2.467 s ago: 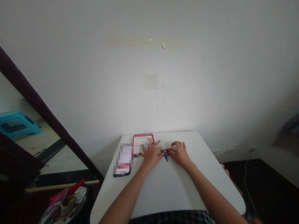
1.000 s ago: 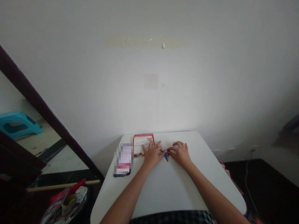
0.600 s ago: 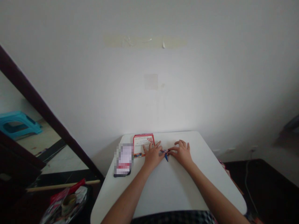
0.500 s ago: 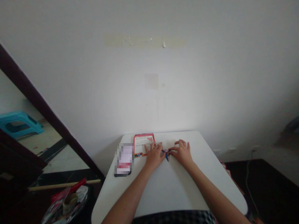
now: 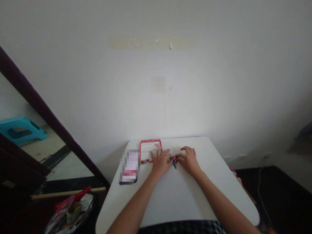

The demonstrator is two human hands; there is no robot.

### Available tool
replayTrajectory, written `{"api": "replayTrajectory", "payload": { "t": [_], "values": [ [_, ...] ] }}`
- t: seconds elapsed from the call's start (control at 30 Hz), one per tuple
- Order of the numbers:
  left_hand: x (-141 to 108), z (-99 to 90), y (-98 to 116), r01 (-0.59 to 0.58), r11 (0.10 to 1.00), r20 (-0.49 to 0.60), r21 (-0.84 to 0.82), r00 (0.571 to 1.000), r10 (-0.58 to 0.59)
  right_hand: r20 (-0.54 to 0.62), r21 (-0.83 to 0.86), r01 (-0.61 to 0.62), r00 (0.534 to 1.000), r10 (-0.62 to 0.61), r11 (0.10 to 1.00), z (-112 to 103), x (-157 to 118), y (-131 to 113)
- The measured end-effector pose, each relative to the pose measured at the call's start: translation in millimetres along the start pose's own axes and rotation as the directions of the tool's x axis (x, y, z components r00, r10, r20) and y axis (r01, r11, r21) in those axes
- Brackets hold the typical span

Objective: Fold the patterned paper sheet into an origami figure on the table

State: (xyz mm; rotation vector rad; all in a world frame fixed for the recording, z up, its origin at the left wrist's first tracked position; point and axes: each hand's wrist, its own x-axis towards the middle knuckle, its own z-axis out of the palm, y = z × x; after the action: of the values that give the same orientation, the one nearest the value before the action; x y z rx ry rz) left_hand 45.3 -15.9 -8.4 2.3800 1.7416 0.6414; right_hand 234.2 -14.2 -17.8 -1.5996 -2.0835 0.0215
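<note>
A small folded piece of blue patterned paper (image 5: 174,164) is between my two hands over the white table (image 5: 181,198), with a pointed blue end toward me. My left hand (image 5: 161,163) pinches its left side between thumb and index finger, while the other fingers spread over the lower right of a printed booklet. On the right side, the thumb and index fingertips of my right hand (image 5: 190,160) close on the paper, with the remaining fingers raised and loosely curled. Fingertips cover much of the paper, so its full shape is hidden.
The printed booklet (image 5: 148,148) with a red border lies at the table's far left. A phone (image 5: 130,167) with a blurred screen is beside it. The wall (image 5: 161,113) meets the table's back edge. Left of the table, a bag-lined bin (image 5: 73,213) holds rubbish.
My right hand has shifted slightly left, with its fingers drawn in a little. The paper has turned slightly between the fingertips. My left hand stays almost in place.
</note>
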Motion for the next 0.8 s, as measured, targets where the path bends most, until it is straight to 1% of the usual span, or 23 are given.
{"api": "replayTrajectory", "payload": {
  "t": [0.1, 0.17, 0.27, 0.37, 0.43, 0.8],
  "values": [
    [1.2, 0.5, 0.6, 0.016, 1.000, 0.020, 0.010, 1.000, -0.016, 0.022, -0.020, 0.017, 1.000, -0.016, 1.000, -1.0, 0.7, -2.2],
    [1.7, 0.7, 1.3, 0.025, 1.000, 0.030, 0.016, 0.999, -0.025, 0.043, -0.034, 0.001, 0.999, 0.000, 0.999, -2.3, 1.5, -3.0],
    [1.3, 0.6, 2.3, 0.013, 1.000, 0.011, 0.014, 1.000, -0.013, 0.068, -0.052, -0.022, 0.997, 0.025, 0.998, -3.6, 2.8, -3.1],
    [-0.3, -1.0, 2.9, -0.020, 1.000, -0.022, 0.019, 1.000, 0.021, 0.070, -0.061, -0.030, 0.997, 0.034, 0.998, -3.9, 3.3, -2.6],
    [-1.4, -2.6, 2.8, -0.023, 0.999, -0.027, 0.026, 0.999, 0.024, 0.072, -0.062, -0.035, 0.997, 0.039, 0.997, -4.1, 3.1, -2.6],
    [2.4, -3.3, -0.9, 0.024, 0.999, 0.059, 0.028, 0.998, -0.026, 0.105, -0.047, -0.039, 0.993, 0.044, 0.998, -6.1, 1.4, -1.9]
  ]
}}
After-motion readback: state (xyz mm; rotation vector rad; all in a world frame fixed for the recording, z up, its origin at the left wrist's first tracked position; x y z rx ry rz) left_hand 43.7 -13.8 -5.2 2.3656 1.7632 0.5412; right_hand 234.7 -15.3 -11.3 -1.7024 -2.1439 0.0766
